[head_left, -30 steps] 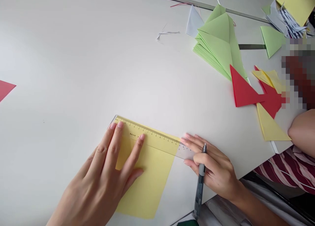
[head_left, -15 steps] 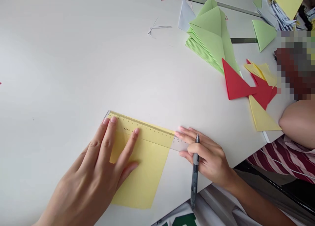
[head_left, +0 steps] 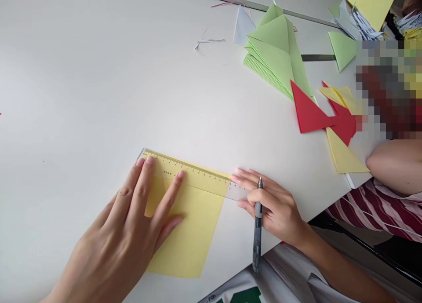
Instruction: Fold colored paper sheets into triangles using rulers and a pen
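A sheet of yellow paper (head_left: 187, 232) lies on the white table, with a clear plastic ruler (head_left: 201, 180) laid along its upper edge. My left hand (head_left: 121, 224) is spread over them, fingertips pressing the ruler down and the palm covering the paper's left side. At the ruler's right end, my right hand (head_left: 277, 206) touches it with its fingertips. A dark pen (head_left: 258, 237) is held between the fingers of that hand, tip pointing up and away from the paper.
A stack of folded green paper (head_left: 277, 52) lies at the upper right beside a white triangle (head_left: 243, 27). Red folded pieces (head_left: 308, 111) and a yellow triangle (head_left: 344, 155) sit closer. Thin paper scraps (head_left: 207, 41) lie further back. Another person's arm (head_left: 394, 164) rests at the right edge.
The surroundings have shifted slightly left in view as the camera moved. Both hands, the ruler and the paper keep the same arrangement.
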The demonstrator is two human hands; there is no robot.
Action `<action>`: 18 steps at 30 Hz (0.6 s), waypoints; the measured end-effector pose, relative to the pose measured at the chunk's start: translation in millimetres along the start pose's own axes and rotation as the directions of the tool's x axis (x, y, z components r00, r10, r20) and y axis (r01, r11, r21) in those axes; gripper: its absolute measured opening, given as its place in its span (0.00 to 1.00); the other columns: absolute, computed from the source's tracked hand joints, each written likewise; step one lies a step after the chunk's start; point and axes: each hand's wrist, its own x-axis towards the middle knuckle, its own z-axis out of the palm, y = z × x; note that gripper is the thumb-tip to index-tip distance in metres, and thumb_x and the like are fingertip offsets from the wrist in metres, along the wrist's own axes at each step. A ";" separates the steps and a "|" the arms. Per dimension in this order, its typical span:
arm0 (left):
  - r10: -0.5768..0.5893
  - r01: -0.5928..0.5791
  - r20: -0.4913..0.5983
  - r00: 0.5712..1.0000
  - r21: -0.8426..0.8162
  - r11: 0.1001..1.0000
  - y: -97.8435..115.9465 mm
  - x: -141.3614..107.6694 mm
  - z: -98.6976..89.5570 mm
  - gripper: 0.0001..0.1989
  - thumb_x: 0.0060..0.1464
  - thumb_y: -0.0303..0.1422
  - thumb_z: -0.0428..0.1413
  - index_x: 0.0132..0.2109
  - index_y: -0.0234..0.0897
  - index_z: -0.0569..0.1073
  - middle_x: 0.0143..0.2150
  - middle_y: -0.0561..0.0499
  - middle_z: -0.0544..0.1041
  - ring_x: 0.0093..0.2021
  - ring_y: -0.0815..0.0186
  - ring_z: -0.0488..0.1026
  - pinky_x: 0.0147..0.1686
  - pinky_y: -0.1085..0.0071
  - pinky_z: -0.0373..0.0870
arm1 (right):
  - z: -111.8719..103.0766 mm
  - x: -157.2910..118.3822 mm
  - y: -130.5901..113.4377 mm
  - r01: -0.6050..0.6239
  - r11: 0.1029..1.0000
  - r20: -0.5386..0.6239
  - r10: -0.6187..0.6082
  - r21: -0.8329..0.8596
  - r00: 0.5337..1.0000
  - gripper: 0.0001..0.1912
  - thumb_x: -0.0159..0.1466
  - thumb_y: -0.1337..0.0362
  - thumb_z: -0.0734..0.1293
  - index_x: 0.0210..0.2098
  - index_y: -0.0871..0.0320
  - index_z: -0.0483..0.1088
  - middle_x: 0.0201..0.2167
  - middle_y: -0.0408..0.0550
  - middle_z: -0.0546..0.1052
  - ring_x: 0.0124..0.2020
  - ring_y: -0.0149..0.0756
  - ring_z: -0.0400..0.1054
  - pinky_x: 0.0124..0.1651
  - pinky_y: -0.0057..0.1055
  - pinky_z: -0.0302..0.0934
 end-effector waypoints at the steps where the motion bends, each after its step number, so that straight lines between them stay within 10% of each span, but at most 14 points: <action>1: 0.002 -0.001 -0.006 1.000 0.002 1.000 0.5 0.7 -0.3 0.28 0.65 0.36 0.51 0.68 0.35 0.55 0.69 0.30 0.49 0.64 0.40 0.58 0.60 0.46 0.62 | -0.1 0.0 0.1 -0.002 1.000 0.004 0.002 0.005 1.000 0.14 0.59 0.76 0.64 0.32 0.47 0.65 0.53 0.45 0.74 0.56 0.45 0.68 0.60 0.39 0.68; 8: -0.066 0.066 0.004 0.998 -0.085 0.994 3.8 3.1 0.7 0.23 0.68 0.37 0.46 0.68 0.50 0.57 0.72 0.46 0.43 0.66 0.42 0.54 0.65 0.48 0.54 | 1.0 -0.6 2.7 -0.014 1.000 -0.004 0.014 0.028 1.000 0.14 0.59 0.75 0.63 0.33 0.45 0.66 0.54 0.42 0.74 0.57 0.45 0.67 0.61 0.37 0.67; 18: -0.065 0.065 0.039 0.997 0.019 0.998 6.7 5.3 -0.5 0.26 0.68 0.39 0.43 0.70 0.51 0.50 0.70 0.37 0.50 0.65 0.43 0.58 0.56 0.48 0.68 | 1.1 -2.8 1.2 0.004 1.000 0.003 -0.004 0.027 1.000 0.16 0.58 0.76 0.63 0.34 0.45 0.65 0.55 0.42 0.74 0.56 0.47 0.68 0.60 0.40 0.68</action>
